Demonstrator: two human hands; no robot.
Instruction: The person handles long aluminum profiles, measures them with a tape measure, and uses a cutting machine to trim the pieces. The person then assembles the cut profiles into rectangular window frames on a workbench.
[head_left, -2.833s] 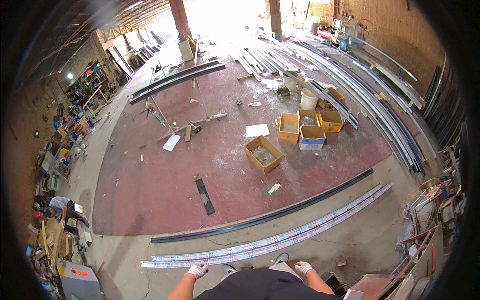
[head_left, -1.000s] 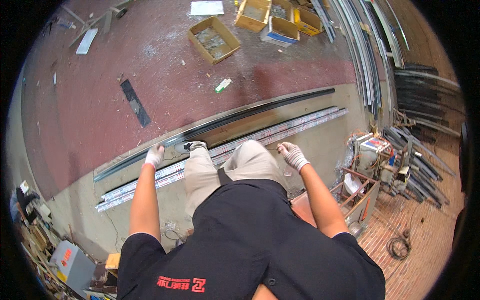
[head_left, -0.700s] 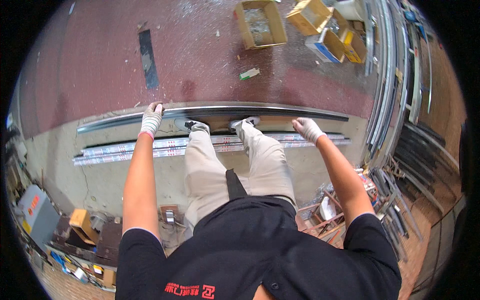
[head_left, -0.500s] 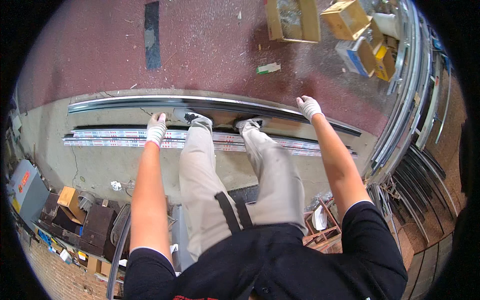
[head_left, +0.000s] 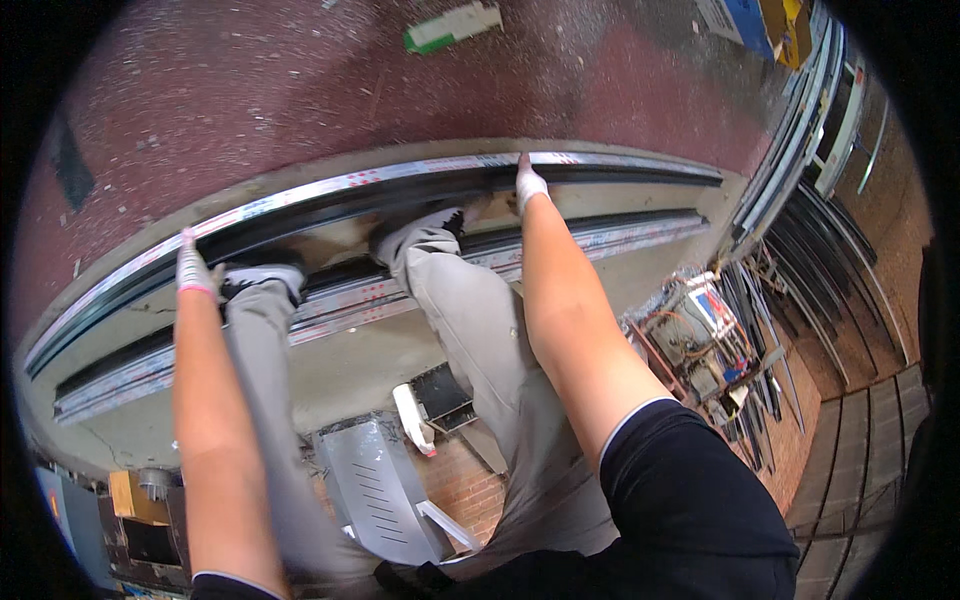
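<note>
At the far left, a dark strip (head_left: 72,165) lies on the maroon floor (head_left: 290,95). The long dark profile (head_left: 365,196) starts low at the left and runs rightward along the maroon floor's near edge, above the concrete strip (head_left: 350,385); whether it touches the ground cannot be told. Printed film (head_left: 360,178) covers its far face. The left hand (head_left: 197,267), gloved, grips it toward its left end: fingers over the filmed edge, thumb at the near side, the profile between them. The left shoe (head_left: 266,277) stands just beside that hand. Nearer the person, film-wrapped profiles (head_left: 345,305) lie on the concrete, passing behind both legs. The right shoe (head_left: 452,220) stands between the two sets. The right hand (head_left: 530,188), gloved too, holds the dark profile right of its middle, one digit on the film, the remaining fingers mostly hidden. Above, a green-and-white carton (head_left: 452,27) lies on the maroon floor; at the right edge of the concrete, long metal lengths (head_left: 800,130) lie bundled.
</note>
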